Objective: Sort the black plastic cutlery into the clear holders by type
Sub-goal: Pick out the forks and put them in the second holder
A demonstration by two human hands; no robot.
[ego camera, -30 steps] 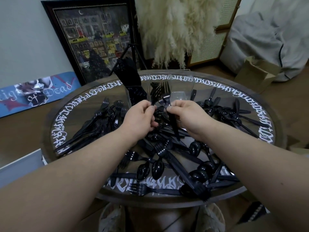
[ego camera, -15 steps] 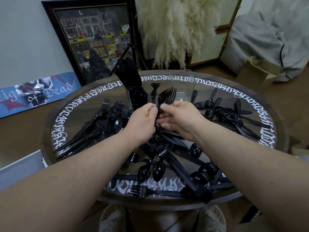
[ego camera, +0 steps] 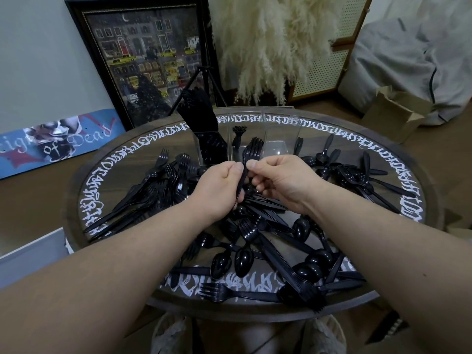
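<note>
Black plastic forks, held upright as a small bunch above the tabletop, just before the clear holders: probably light, stiff, smooth (best gripped by the handles). Left hand curled round the handles; right hand pinches them beside it.

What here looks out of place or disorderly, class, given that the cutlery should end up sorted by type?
Loose forks, spoons and knives lie jumbled together across the round table, types crossing and overlapping. Only the left clear holder looks full; the right holder looks empty. Both hands hold forks.
</note>
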